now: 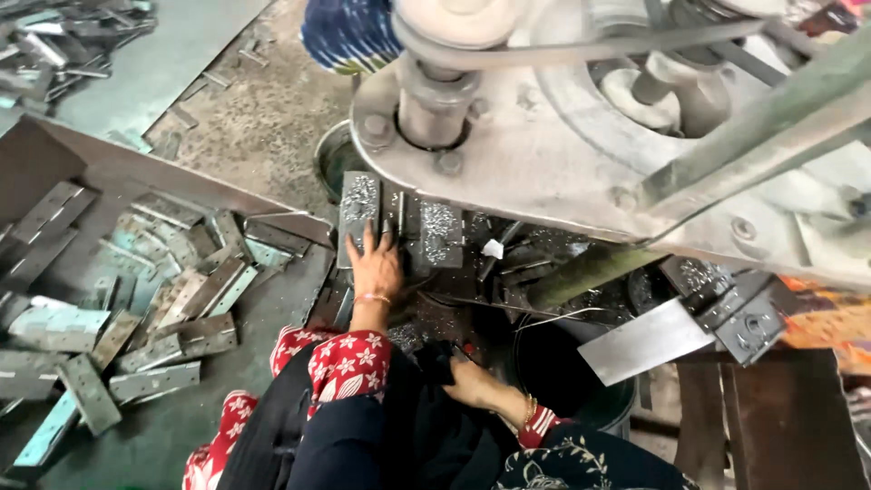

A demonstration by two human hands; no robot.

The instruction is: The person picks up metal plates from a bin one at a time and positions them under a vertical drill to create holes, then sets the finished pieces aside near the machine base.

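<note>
While the person sits over a press [581, 136], the left hand [375, 265] lies flat on the press bed, fingers stretched forward and slightly spread, pressing down on a dark metal strip [392, 227]. This strip sits at the middle of the bed, between two plates [359, 213] dusted with bright filings; its long axis runs from near to far, its far end pointing under the press shaft. The right hand [467, 381] rests nearer, low in the lap on dark cloth [435, 363], fingers curled; whether they pinch anything cannot be told. Both wrists wear bangles, and the sleeves are red with white flowers. At left, a heap of flat hinges [136, 318] lies on the floor, pointing many ways. At right, a dark bucket [562, 381] stands under the bed.
</note>
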